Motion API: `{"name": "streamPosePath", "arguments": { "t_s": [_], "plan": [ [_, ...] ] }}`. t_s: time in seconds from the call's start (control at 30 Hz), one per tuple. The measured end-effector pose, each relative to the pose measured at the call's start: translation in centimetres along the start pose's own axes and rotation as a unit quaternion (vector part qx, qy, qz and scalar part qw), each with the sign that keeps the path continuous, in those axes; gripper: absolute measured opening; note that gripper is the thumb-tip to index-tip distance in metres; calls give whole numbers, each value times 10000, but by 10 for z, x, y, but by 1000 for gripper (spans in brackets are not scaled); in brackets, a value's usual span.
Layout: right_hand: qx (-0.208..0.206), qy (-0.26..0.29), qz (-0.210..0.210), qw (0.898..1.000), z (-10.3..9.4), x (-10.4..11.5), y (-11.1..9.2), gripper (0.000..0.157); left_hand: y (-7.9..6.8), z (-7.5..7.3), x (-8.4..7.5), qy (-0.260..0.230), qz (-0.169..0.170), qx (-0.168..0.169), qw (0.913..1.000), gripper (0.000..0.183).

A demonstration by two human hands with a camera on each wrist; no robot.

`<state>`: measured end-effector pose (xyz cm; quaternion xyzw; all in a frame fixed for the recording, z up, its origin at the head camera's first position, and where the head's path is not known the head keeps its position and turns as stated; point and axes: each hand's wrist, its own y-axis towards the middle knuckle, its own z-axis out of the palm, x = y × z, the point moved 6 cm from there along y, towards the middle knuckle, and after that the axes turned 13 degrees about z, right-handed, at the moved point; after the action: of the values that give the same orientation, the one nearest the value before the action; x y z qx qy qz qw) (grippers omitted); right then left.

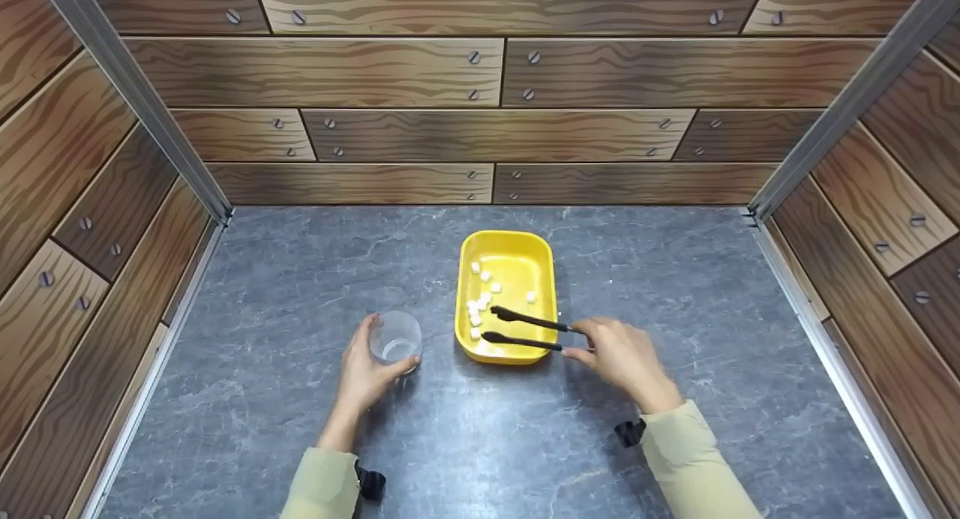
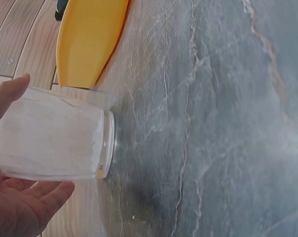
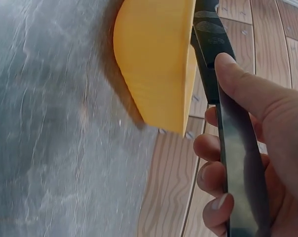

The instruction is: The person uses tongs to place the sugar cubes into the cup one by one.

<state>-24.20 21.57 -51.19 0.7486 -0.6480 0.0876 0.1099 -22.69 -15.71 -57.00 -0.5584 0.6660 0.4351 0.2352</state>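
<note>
My left hand [image 1: 364, 373] holds a clear plastic cup [image 1: 397, 333], thumb on one side and fingers on the other. In the left wrist view the cup [image 2: 53, 136] shows its base close to the grey surface. My right hand [image 1: 624, 355] grips black-tipped tongs [image 1: 531, 321], with the thumb along one arm in the right wrist view. Their two tips are spread apart over a yellow tray [image 1: 517, 270]. Several small white cubes [image 1: 485, 276] lie in this tray, mostly along its left side. The lower tip is right by a cube [image 1: 475, 333] near the front left corner.
Grey marbled tabletop [image 1: 285, 279] lies under everything. Wood-patterned panels [image 1: 397, 73] close off the back and both sides, with metal rails [image 1: 817, 114] at the corners. The tray stands to the right of the cup, a short gap between them.
</note>
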Motion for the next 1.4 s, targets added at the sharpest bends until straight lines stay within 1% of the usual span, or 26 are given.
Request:
{"name": "streamPosePath", "arguments": {
  "t_s": [0.17,0.33,0.7,0.87,1.1,1.4],
  "plan": [
    [-85,-137,-284,9995,4,11,4,40,0,0,1,19,-60,-6,10000,97],
    [-47,-331,-274,9991,7,17,9,40,-1,1,2,30,-116,12,9999,97],
    [-42,-659,-308,9973,11,27,15,34,-1,3,5,-14,-101,-30,9999,98],
    [-118,-655,-420,9969,10,30,16,31,-1,3,4,-5,-117,14,9999,98],
    [62,-650,-352,9972,10,33,19,34,-1,2,4,-4,-96,35,9999,98],
    [284,-600,-249,9975,12,34,22,35,-1,3,5,-141,-115,-164,9997,97]
  ]
}}
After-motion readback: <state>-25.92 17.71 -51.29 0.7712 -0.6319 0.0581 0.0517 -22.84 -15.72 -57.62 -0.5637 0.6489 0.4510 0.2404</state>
